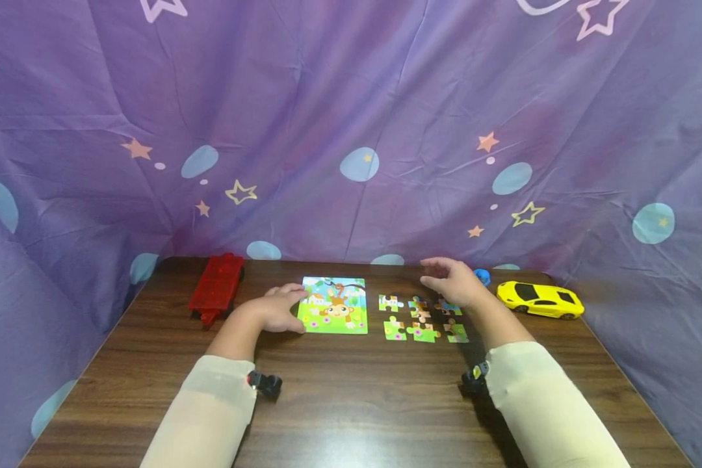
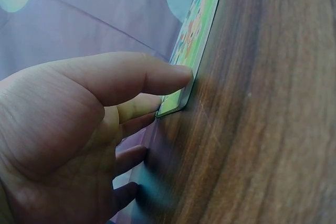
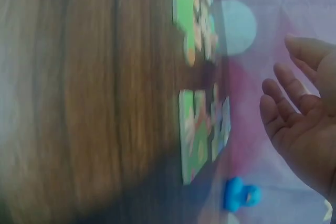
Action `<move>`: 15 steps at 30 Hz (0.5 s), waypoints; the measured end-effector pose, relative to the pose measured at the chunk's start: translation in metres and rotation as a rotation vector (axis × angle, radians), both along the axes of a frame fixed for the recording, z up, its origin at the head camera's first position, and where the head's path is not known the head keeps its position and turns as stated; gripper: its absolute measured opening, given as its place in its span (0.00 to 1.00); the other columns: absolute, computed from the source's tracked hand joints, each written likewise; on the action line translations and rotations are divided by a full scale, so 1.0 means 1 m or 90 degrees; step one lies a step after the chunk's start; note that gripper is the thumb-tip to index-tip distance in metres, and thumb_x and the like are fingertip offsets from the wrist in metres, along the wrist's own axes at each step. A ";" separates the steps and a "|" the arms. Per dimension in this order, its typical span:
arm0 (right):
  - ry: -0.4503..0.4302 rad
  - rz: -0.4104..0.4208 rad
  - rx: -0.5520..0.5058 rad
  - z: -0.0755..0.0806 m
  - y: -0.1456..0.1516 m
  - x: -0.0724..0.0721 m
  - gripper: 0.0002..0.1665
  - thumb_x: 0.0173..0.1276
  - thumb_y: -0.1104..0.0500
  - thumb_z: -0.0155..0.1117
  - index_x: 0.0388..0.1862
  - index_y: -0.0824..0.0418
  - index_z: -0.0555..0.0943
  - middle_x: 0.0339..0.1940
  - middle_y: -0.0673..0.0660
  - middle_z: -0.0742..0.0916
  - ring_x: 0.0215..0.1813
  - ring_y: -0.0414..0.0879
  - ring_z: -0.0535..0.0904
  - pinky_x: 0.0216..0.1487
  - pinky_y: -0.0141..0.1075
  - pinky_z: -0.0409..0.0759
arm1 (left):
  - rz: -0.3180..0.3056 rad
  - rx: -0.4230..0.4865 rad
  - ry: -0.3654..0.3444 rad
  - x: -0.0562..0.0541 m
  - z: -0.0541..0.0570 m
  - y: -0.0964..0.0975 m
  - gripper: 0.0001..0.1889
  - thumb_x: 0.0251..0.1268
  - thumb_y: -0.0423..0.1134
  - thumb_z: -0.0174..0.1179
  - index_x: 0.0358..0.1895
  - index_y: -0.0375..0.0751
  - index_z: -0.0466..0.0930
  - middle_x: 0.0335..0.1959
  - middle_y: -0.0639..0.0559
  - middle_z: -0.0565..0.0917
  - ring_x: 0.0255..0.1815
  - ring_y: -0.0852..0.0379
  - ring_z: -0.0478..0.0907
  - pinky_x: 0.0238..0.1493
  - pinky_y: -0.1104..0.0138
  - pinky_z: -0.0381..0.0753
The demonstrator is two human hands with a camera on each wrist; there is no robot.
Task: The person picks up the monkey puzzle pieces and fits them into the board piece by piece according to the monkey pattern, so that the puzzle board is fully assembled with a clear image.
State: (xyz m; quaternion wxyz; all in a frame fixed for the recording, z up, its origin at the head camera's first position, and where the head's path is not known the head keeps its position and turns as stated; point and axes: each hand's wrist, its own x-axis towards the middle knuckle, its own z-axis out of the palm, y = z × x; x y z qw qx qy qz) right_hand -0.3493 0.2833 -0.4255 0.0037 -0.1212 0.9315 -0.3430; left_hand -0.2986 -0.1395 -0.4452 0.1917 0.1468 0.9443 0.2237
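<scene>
My left hand (image 1: pixel 275 309) rests at the left edge of a square puzzle board (image 1: pixel 351 323) printed with a hanging monkey. In the left wrist view, the thumb (image 2: pixel 157 77) touches the near corner of the board (image 2: pixel 201 40), and the other fingers lie relaxed along its side. To the right, several loose jigsaw pieces lie in two rows, among them a front-left piece (image 1: pixel 394 329) and a front-middle piece (image 1: pixel 424 333). Over the far right pieces hovers my right hand (image 1: pixel 453 284), fingers loosely bent and holding nothing. It partly covers the back-right piece (image 1: pixel 448 308).
A red toy trailer (image 1: pixel 218 284) stands at the table's left. At the right are a yellow toy car (image 1: pixel 541 300) and a small blue toy (image 3: pixel 241 194) behind the right wrist. A purple patterned cloth (image 1: pixel 304 130) hangs along the back and sides of the wooden table (image 1: pixel 351 396).
</scene>
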 end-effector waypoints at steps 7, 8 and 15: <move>-0.021 -0.029 -0.008 -0.011 0.023 -0.007 0.32 0.78 0.55 0.68 0.76 0.63 0.76 0.68 0.68 0.86 0.62 0.62 0.87 0.65 0.54 0.86 | -0.001 0.003 -0.001 0.000 0.001 0.000 0.50 0.60 0.50 0.72 0.86 0.50 0.60 0.89 0.49 0.54 0.89 0.37 0.49 0.84 0.35 0.56; -0.024 -0.031 -0.009 -0.012 0.025 -0.007 0.32 0.78 0.54 0.68 0.76 0.63 0.75 0.68 0.69 0.86 0.63 0.62 0.87 0.66 0.55 0.85 | -0.001 0.003 0.000 0.000 0.001 0.000 0.50 0.60 0.50 0.72 0.86 0.50 0.60 0.89 0.49 0.54 0.89 0.37 0.49 0.84 0.35 0.56; -0.050 -0.055 0.035 -0.015 0.034 -0.008 0.34 0.77 0.55 0.69 0.77 0.65 0.74 0.72 0.71 0.82 0.71 0.68 0.80 0.72 0.61 0.79 | -0.003 0.000 0.000 0.000 0.000 0.000 0.50 0.60 0.50 0.72 0.86 0.50 0.60 0.89 0.49 0.55 0.89 0.37 0.50 0.84 0.34 0.57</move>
